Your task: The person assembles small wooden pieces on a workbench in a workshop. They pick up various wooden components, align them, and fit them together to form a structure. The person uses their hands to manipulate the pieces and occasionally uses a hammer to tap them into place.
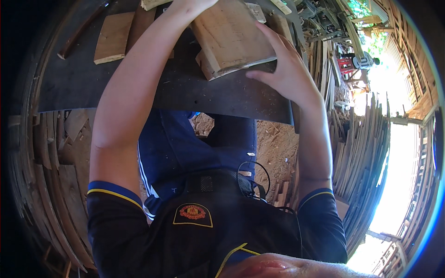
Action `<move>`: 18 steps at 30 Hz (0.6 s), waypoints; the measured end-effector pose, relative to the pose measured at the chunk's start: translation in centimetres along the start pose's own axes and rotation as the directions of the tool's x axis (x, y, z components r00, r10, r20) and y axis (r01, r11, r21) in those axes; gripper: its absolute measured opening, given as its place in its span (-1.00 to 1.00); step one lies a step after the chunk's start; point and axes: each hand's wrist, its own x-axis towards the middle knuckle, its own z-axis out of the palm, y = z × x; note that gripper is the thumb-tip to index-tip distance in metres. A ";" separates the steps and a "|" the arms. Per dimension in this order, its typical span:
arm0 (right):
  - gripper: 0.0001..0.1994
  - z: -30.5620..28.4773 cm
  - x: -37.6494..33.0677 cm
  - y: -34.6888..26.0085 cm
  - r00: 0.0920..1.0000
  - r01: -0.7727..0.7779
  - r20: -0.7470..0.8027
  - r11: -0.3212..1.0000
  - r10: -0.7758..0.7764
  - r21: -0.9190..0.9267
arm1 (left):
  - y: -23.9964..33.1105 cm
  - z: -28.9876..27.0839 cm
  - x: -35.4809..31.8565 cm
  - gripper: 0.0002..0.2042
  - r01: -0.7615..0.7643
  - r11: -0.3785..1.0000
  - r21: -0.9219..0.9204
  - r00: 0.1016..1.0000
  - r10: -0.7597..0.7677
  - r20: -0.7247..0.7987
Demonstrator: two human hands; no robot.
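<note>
A wide, pale brown wooden board (234,34) lies on the dark tabletop in front of me, at the top of the head view. Another wooden piece (204,65) shows under its left and near edge. My right hand (289,67) is at the board's right side, fingers stretched along that edge and the thumb spread apart below the near corner. Whether those fingertips touch the wood is hard to make out. My left hand (199,3) reaches to the board's far left side, its fingers cut off by the upper edge of the picture.
The dark table (181,92) carries a flat wood block (113,37) and a hammer-like long-handled tool (83,31) at left. Stacked wood strips (357,162) stand at right and planks (60,185) at left. A person (364,61) is far off at right, near a red chair (345,66).
</note>
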 end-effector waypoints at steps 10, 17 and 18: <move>-0.08 5.0 -0.3 5.4 0.982 0.047 -0.184 0.910 0.032 0.411 | -0.6 0.1 0.3 -0.70 0.038 0.998 0.055 0.999 -0.039 0.003; -0.15 5.9 -0.1 5.1 0.946 0.153 -0.323 0.901 -0.015 0.405 | -0.2 -0.9 0.4 -0.72 0.027 0.999 0.022 0.999 -0.027 0.036; -0.16 6.1 -0.3 5.1 0.943 0.156 -0.332 0.904 -0.016 0.399 | 0.1 -1.0 -0.2 -0.72 0.054 0.989 0.139 0.998 -0.058 0.027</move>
